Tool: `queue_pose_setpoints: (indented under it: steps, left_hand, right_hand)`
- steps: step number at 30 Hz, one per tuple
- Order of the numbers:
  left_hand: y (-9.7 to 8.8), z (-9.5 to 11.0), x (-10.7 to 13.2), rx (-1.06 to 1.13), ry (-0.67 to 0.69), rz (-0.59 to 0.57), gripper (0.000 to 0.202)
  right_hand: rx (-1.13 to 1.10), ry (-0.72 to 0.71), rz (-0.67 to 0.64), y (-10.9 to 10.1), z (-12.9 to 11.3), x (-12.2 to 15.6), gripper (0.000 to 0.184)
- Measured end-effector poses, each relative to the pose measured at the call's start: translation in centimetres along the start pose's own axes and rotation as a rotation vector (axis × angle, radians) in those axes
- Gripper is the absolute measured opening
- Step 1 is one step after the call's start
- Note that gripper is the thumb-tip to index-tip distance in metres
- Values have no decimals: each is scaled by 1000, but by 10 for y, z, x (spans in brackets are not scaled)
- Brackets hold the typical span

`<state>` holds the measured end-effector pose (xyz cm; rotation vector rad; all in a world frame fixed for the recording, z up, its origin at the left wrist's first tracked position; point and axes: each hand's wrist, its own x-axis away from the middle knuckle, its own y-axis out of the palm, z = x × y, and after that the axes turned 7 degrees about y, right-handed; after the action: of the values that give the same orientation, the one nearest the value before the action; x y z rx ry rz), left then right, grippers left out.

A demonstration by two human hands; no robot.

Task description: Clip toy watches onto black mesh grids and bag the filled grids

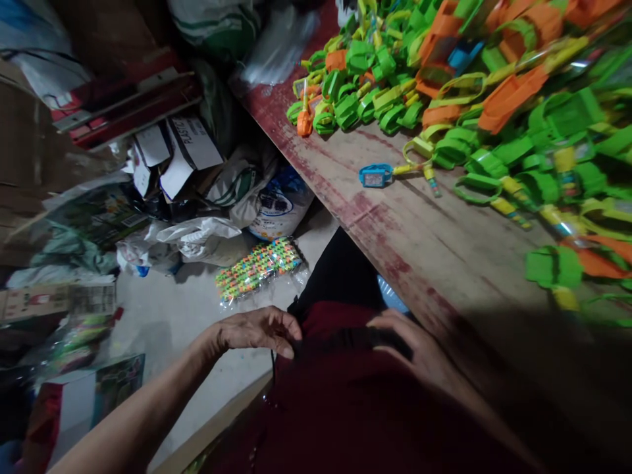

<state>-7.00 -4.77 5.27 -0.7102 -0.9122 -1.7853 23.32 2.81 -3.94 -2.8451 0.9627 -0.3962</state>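
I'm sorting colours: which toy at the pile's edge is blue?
The toy jutting from the pile toward the table's edge; its neighbours are green, orange or yellow.

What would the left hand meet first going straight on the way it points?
Likely the black strap, whose near end the left hand seems to pinch; farther along lies the right hand. Depth is unclear.

A scuffed table point(419, 230) bears heaped green and orange toys point(513, 99) beside a blue toy point(375, 176).
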Motion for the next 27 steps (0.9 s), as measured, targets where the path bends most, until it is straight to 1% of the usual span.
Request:
queue_pose_setpoints:
  steps: [3, 5, 8, 11, 13, 16, 17, 21, 24, 27]
  left_hand:
    - [-7, 2, 0, -55, -9, 3, 35]
    - [-14, 5, 0, -65, 4, 18, 35]
    - [-25, 8, -1, -73, 9, 81, 38]
    - [-28, 13, -1, -102, 35, 140, 43]
    - [-25, 17, -2, -137, 34, 98, 49]
    - [-21, 17, -5, -228, -43, -65, 45]
    - [-21, 16, -7, -262, -74, -101, 43]
    - [-29, 8, -14, -345, -143, -127, 44]
    - [-34, 7, -19, -376, -165, -165, 46]
    - [-33, 11, -25, -425, -180, -204, 44]
  right_hand:
    - [-9, -35, 22, 1, 1, 0, 21]
    - [-5, -20, 26, 1, 1, 0, 22]
    - [-4, 17, 17, 0, 0, -1, 22]
    - [-22, 19, -2, 0, -2, -4, 25]
    - [-29, 29, -1, 0, -4, -5, 27]
    - [-41, 35, -6, -2, -8, -6, 32]
    - [-44, 34, -16, -3, -10, -6, 33]
    - [-39, -5, -49, -7, -14, -3, 43]
    - [-24, -44, -2, -6, -14, -1, 45]
    - [-31, -31, 30, -5, -14, -1, 49]
